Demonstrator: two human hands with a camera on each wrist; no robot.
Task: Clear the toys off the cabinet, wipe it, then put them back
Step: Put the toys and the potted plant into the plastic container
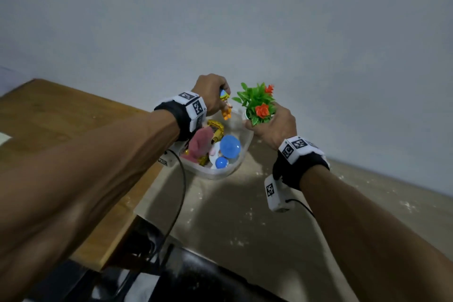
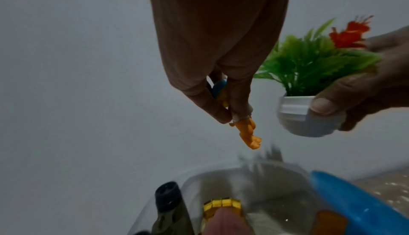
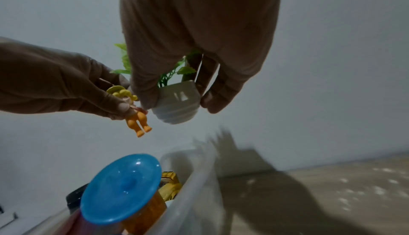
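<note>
While the left hand [image 1: 210, 92] is pinching a small orange figure [image 1: 226, 105] by its upper body, the right hand [image 1: 273, 127] is gripping a white pot [image 2: 307, 116] that is carrying a fake plant [image 1: 257, 103] with green leaves and red flowers. The left fingers [image 2: 238, 97] are curling closed on the figure, thumb on one side and fingertips on the other, and its legs are hanging free below them. The right fingers [image 3: 221, 88] are wrapping round the pot, with the thumb pressing its near side (the wrist views are showing this most clearly). Both things are being held in the air, just beside each other, above the far end of a clear plastic tub [image 1: 241, 158].

The tub is sitting on the pale cabinet top [image 1: 245, 216], close to the wall [image 1: 220, 19], and the cabinet surface is showing scattered white specks. Inside the tub are lying a blue ball [image 1: 230, 146], a smaller blue ball [image 1: 221, 162], a pink soft toy [image 1: 201, 143] and a shiny gold piece [image 1: 216, 127]; the items under them are too jumbled to tell apart. A wooden worktop [image 1: 61, 117] is adjoining the cabinet on the left. Each wrist is wearing a black band with printed markers, and a cable is trailing from each.
</note>
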